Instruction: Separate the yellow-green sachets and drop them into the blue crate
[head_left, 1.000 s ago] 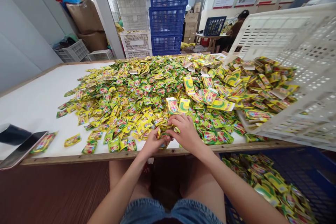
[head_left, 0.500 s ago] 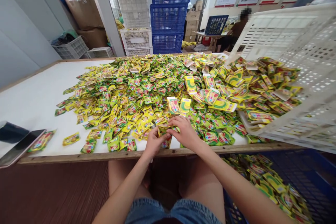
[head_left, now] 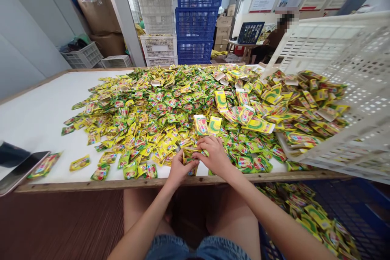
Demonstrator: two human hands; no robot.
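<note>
At the near edge of the table, my left hand (head_left: 180, 170) pinches a small yellow carton (head_left: 190, 156) between thumb and fingers. My right hand (head_left: 214, 153) closes on the carton's right end, its fingers bent over the top. Much of the carton is hidden by both hands. Just beyond them lie two flat yellow cartons with white flaps, a red-fruit one (head_left: 200, 125) and a green-striped one (head_left: 215, 125). A wide heap of small yellow and green sachets (head_left: 158, 105) surrounds these.
A tilted white crate (head_left: 359, 130) spills filled cartons at right. Below it stands a blue crate (head_left: 341, 195) with more packs. A phone (head_left: 22, 172) and dark cup (head_left: 12, 154) lie at left. Stacked blue crates (head_left: 195, 24) and a seated person (head_left: 274, 40) are behind the table.
My hands stay together at the table edge around the carton, with only small finger shifts. My left thumb sits slightly lower. The view has tilted a little.
</note>
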